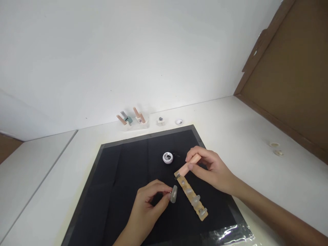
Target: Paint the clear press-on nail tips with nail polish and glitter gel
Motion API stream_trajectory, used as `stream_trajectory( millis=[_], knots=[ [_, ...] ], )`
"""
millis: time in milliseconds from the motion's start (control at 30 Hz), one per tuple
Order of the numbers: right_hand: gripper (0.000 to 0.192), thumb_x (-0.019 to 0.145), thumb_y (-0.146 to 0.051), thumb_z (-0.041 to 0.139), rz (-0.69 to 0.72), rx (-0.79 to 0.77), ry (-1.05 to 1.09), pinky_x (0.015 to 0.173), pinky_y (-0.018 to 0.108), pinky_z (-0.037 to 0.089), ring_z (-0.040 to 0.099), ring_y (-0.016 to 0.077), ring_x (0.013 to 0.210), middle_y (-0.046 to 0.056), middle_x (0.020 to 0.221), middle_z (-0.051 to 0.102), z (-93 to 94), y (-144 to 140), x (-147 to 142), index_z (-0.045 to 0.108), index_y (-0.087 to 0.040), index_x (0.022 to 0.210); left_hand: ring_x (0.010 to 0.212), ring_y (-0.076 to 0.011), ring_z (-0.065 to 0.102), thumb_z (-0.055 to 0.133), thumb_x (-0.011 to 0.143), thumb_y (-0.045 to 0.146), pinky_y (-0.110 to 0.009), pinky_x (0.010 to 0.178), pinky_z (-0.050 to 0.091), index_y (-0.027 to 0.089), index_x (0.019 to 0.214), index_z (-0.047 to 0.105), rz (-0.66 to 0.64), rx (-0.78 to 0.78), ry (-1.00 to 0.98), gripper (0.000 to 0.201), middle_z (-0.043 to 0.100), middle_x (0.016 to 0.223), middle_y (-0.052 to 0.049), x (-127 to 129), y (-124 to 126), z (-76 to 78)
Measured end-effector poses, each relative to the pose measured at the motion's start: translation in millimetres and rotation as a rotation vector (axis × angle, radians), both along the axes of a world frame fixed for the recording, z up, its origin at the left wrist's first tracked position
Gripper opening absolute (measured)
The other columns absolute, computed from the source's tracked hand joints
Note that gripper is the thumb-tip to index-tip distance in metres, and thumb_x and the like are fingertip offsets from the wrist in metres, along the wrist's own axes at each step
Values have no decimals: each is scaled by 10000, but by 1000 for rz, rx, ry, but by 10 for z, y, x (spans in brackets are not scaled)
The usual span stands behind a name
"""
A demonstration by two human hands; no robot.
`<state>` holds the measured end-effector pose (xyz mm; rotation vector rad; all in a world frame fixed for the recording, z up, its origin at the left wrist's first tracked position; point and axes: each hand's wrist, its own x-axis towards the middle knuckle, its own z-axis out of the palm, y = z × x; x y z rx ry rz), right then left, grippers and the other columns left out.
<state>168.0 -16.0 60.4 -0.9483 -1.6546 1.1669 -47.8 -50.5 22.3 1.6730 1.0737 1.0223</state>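
Between the thumb and forefinger of my left hand [150,201] is a clear false nail [173,194], pinched at a small metal stem under it. My right hand [211,171] grips the peach cap of a nail polish brush [189,165], slanted down to the left. The brush's tip is above the far end of a scalloped wooden strip [191,195]; whether they touch I cannot tell. Along this strip sit several clear false nails [195,200] on stems. Beyond my hands stands a small round white pot [167,157] with silvery flakes inside.
A dark mat [128,171] with taped edges lies under my hands. Against the white wall, a clear holder [137,126] carries several polish bottles. Right of it are a small clear jar [161,120] and a white dish [179,121]. Two small round pieces [278,153] lie far right.
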Motion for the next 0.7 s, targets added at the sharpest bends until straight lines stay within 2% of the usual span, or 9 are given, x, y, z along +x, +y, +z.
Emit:
stream_trajectory(
  millis=[133,233,433,567,700],
  knots=[
    [45,873,-218,579,-54,-9,13,524,240,426,522,120,562,0,701,662,60,0,8,560,-213,832,641,-146,611,674,777,133,-220,600,468,163,751,758,-40,-211,-41,93,689,710,-48,30,-29,6],
    [44,870,-224,581,-62,-23,28,520,234,422,522,119,560,-11,679,640,179,-28,123,559,-214,833,647,-144,587,740,740,200,-234,616,470,150,734,734,-46,-307,-122,50,658,708,-37,168,-40,68],
    [44,874,-233,582,-62,-51,52,516,234,409,462,112,542,-17,676,611,565,-157,690,563,-215,839,632,-142,552,773,730,322,-242,590,445,150,703,759,-12,-287,-130,175,625,695,-36,752,-86,322],
    [49,874,-215,580,-56,-86,128,526,233,389,496,114,567,-23,678,623,837,-267,1104,559,-218,829,574,-113,478,796,698,304,-227,528,376,181,720,801,21,-263,-97,125,575,684,-15,1201,-182,544],
    [54,898,-198,558,-22,-91,195,547,230,380,489,107,577,-32,726,674,1047,-459,1412,561,-236,860,583,-114,455,763,733,256,-232,537,359,230,746,814,55,-245,-76,59,556,689,-7,1584,-353,789]
  ],
)
